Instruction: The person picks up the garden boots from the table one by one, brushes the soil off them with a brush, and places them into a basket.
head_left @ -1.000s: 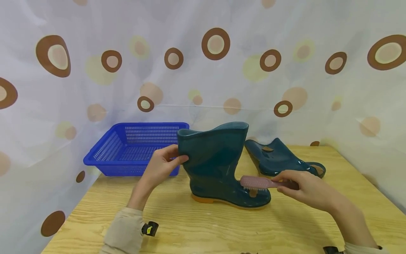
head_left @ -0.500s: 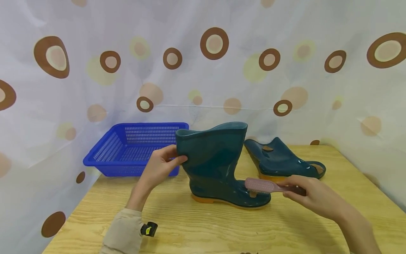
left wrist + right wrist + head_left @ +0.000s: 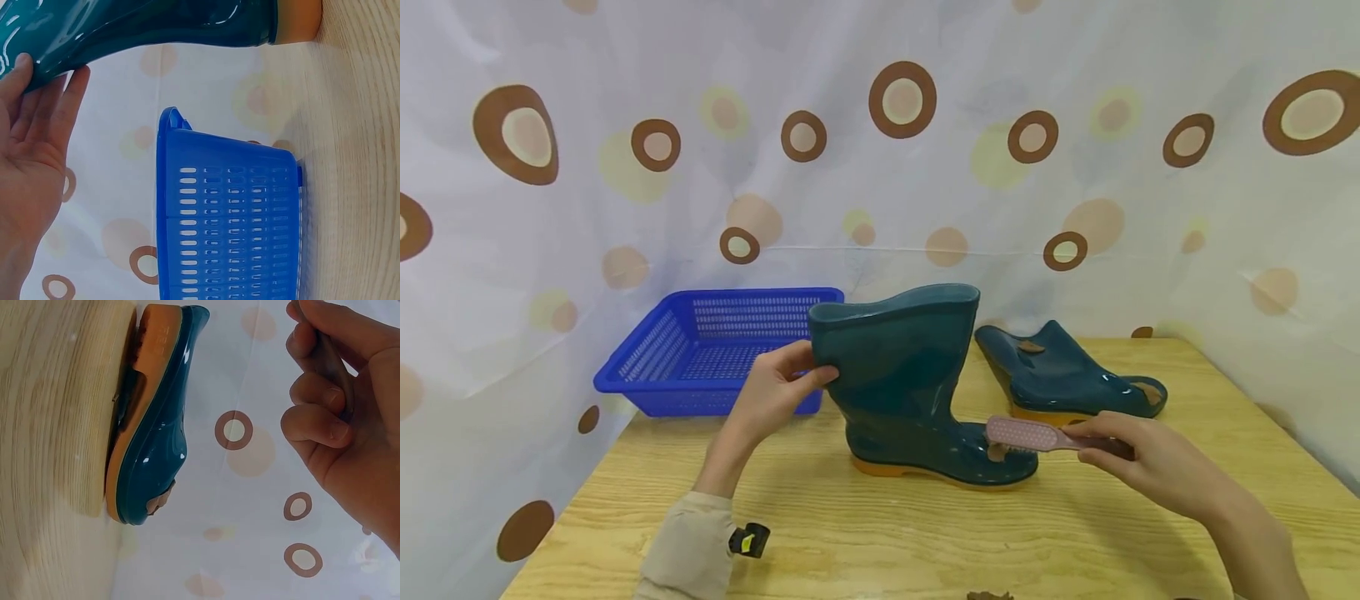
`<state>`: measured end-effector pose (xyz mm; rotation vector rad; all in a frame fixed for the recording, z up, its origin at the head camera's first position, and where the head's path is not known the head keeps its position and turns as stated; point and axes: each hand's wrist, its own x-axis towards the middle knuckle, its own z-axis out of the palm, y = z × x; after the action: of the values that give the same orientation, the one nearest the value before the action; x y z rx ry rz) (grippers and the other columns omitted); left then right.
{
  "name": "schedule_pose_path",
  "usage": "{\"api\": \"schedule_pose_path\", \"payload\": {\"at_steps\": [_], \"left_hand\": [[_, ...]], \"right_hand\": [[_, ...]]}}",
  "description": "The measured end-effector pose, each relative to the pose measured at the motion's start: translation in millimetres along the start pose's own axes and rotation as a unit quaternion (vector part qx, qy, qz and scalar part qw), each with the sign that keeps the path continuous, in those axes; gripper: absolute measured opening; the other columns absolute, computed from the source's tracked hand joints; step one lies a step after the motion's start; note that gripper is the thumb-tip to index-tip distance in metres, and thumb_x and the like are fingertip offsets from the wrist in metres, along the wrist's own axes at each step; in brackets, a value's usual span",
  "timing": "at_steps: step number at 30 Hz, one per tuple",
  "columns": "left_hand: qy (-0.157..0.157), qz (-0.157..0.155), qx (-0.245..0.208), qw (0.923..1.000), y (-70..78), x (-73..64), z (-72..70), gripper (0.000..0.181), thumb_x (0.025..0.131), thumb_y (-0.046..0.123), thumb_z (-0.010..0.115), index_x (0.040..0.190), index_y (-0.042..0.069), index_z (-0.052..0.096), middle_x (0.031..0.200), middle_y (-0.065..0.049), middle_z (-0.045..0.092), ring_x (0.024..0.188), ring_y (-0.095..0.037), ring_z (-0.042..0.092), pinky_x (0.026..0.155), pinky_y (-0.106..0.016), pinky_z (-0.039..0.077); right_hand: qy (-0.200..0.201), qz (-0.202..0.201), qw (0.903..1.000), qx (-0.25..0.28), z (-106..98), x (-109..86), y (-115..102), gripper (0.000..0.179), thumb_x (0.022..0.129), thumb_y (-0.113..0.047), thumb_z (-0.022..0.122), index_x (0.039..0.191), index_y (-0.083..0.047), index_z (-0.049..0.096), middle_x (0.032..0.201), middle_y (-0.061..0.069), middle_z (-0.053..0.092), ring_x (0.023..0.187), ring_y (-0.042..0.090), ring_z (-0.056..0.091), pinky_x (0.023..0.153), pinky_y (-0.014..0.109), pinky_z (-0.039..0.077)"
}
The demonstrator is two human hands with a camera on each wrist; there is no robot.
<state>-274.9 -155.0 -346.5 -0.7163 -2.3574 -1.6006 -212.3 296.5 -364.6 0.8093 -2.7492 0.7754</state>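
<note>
A dark green rubber boot point(image 3: 895, 383) with an orange sole stands upright on the table. My left hand point(image 3: 777, 393) pinches the back edge of its shaft, thumb on the near side; the left wrist view shows this hand point(image 3: 37, 137) at the boot point(image 3: 156, 25). In my right hand point(image 3: 1165, 467) is the handle of a pink brush point(image 3: 1022, 434). Its bristles touch the boot's toe, beside a brown patch point(image 3: 997, 452). The right wrist view shows curled fingers round the dark handle point(image 3: 334, 369); the brush head is outside that view.
Behind the right hand a second green boot point(image 3: 1060, 371) lies on its side, with brown patches on shaft and toe. A blue perforated basket point(image 3: 700, 387) stands at the back left. Brown crumbs point(image 3: 988, 596) lie at the near table edge, before a patterned curtain point(image 3: 880, 200).
The right hand and brush have shifted right along the toe, toward its tip. The boot's top leans slightly further left, with the left hand still holding it.
</note>
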Motion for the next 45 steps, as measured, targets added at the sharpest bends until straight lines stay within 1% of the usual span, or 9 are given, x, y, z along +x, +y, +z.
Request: {"api": "schedule_pose_path", "payload": {"at_steps": [9, 14, 17, 20, 24, 28, 30, 40, 45], "left_hand": [[-0.004, 0.002, -0.004, 1.0, 2.5, -0.2, -0.9, 0.026, 0.094, 0.021, 0.07, 0.118, 0.013, 0.069, 0.11, -0.008, 0.073, 0.103, -0.02, 0.069, 0.087, -0.03, 0.059], [-0.004, 0.004, -0.002, 1.0, 0.8, -0.2, -0.7, 0.025, 0.094, 0.021, 0.069, 0.118, 0.013, 0.069, 0.109, -0.008, 0.073, 0.102, -0.02, 0.069, 0.085, -0.029, 0.059], [0.003, 0.004, 0.002, 1.0, 1.5, 0.5, -1.8, 0.023, 0.094, 0.02, 0.069, 0.116, 0.014, 0.07, 0.108, -0.007, 0.074, 0.101, -0.02, 0.069, 0.085, -0.03, 0.059], [0.001, -0.001, 0.003, 1.0, 2.9, 0.8, -2.4, 0.023, 0.094, 0.021, 0.069, 0.116, 0.014, 0.07, 0.108, -0.007, 0.074, 0.101, -0.02, 0.069, 0.085, -0.031, 0.059], [-0.002, -0.002, 0.002, 1.0, 3.5, 0.8, -2.7, 0.023, 0.094, 0.021, 0.069, 0.116, 0.013, 0.07, 0.108, -0.007, 0.073, 0.102, -0.02, 0.069, 0.086, -0.031, 0.059], [-0.001, 0.001, -0.001, 1.0, 3.4, 0.1, -1.9, 0.022, 0.094, 0.02, 0.069, 0.115, 0.013, 0.07, 0.108, -0.007, 0.073, 0.102, -0.019, 0.068, 0.086, -0.031, 0.059], [-0.003, 0.0, -0.004, 1.0, 2.5, -0.4, -1.0, 0.023, 0.094, 0.021, 0.069, 0.116, 0.013, 0.07, 0.109, -0.007, 0.073, 0.102, -0.019, 0.068, 0.087, -0.03, 0.059], [-0.004, 0.006, -0.005, 1.0, 1.6, -0.7, -1.7, 0.024, 0.094, 0.021, 0.069, 0.117, 0.013, 0.07, 0.11, -0.007, 0.073, 0.103, -0.019, 0.068, 0.088, -0.03, 0.058], [-0.003, -0.001, 0.001, 1.0, 1.5, -0.1, -1.5, 0.024, 0.094, 0.022, 0.07, 0.116, 0.014, 0.07, 0.108, -0.007, 0.073, 0.102, -0.019, 0.068, 0.087, -0.031, 0.058]], "right_hand": [[0.002, -0.005, 0.9999, -0.012, -3, -1.8, 4, 0.025, 0.094, -0.013, 0.067, 0.119, -0.016, 0.07, 0.104, -0.009, 0.071, 0.082, -0.009, 0.058, 0.063, 0.018, 0.051], [0.034, -0.018, 0.9992, -0.012, -1, 0.0, -6, 0.026, 0.093, -0.01, 0.069, 0.117, -0.019, 0.07, 0.095, -0.016, 0.065, 0.071, -0.003, 0.053, 0.057, 0.018, 0.046], [0.057, -0.014, 0.9982, -0.014, 3, 4.4, -14, 0.027, 0.093, -0.012, 0.069, 0.118, -0.021, 0.069, 0.09, -0.017, 0.063, 0.066, -0.001, 0.051, 0.054, 0.018, 0.043], [0.067, -0.011, 0.9974, -0.025, 8, 8.1, -19, 0.026, 0.092, -0.013, 0.07, 0.118, -0.019, 0.069, 0.084, -0.016, 0.059, 0.063, -0.002, 0.046, 0.052, 0.018, 0.039], [0.039, 0.015, 0.9989, -0.022, 16, 13.6, -24, 0.023, 0.093, -0.017, 0.07, 0.116, -0.015, 0.07, 0.081, -0.013, 0.057, 0.063, -0.002, 0.044, 0.052, 0.019, 0.038], [-0.009, 0.054, 0.9982, -0.024, 20, 18.4, -27, 0.024, 0.095, -0.024, 0.068, 0.116, -0.012, 0.069, 0.089, -0.009, 0.065, 0.067, -0.003, 0.049, 0.056, 0.02, 0.044], [-0.021, 0.062, 0.9974, -0.03, 20, 19.0, -28, 0.024, 0.094, -0.024, 0.068, 0.115, -0.012, 0.069, 0.092, -0.008, 0.067, 0.069, -0.003, 0.05, 0.058, 0.02, 0.046], [-0.014, 0.054, 0.9971, -0.052, 17, 16.2, -22, 0.017, 0.094, -0.023, 0.068, 0.11, -0.017, 0.07, 0.086, -0.012, 0.063, 0.066, -0.003, 0.046, 0.057, 0.02, 0.042], [-0.008, 0.058, 0.9964, -0.061, 15, 12.9, -19, 0.017, 0.094, -0.025, 0.069, 0.109, -0.018, 0.071, 0.084, -0.013, 0.061, 0.066, -0.004, 0.045, 0.056, 0.019, 0.041]]}}
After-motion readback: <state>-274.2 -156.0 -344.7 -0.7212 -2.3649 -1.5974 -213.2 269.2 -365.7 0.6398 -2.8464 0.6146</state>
